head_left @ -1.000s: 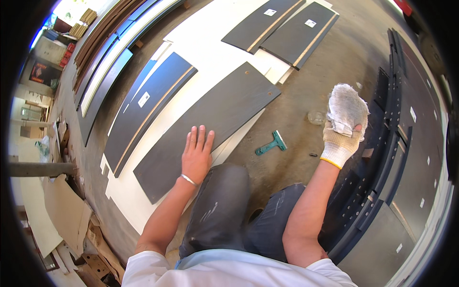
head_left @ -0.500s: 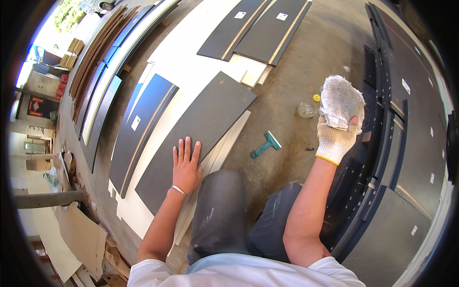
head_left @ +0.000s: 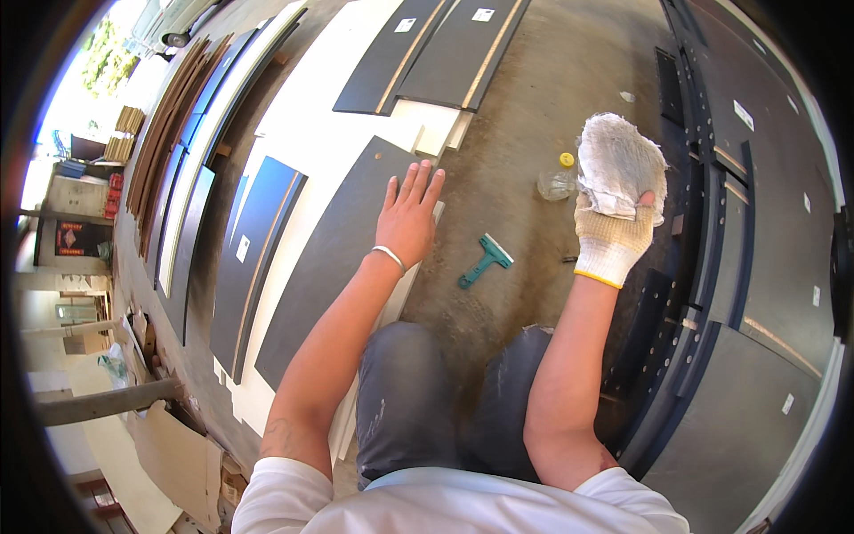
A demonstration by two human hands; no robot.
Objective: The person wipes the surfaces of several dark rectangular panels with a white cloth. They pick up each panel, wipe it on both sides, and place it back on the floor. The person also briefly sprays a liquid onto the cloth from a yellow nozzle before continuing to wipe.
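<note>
Pressing left hand (head_left: pixel 409 218), fingers spread flat, onto dark panel (head_left: pixel 334 258) near its far corner; clutching white rag (head_left: pixel 618 165) in gloved right hand (head_left: pixel 609 236), above concrete floor (head_left: pixel 525 151).

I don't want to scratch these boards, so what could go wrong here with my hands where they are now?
The bare left hand rests flat on the dark panel, so it may leave smears or shift the panel on the white board beneath. The gloved right hand holds a white rag above the small clear bottle with a yellow cap; a sweep could tip it. The green scraper lies on the floor near the knees and could get knelt on.
</note>
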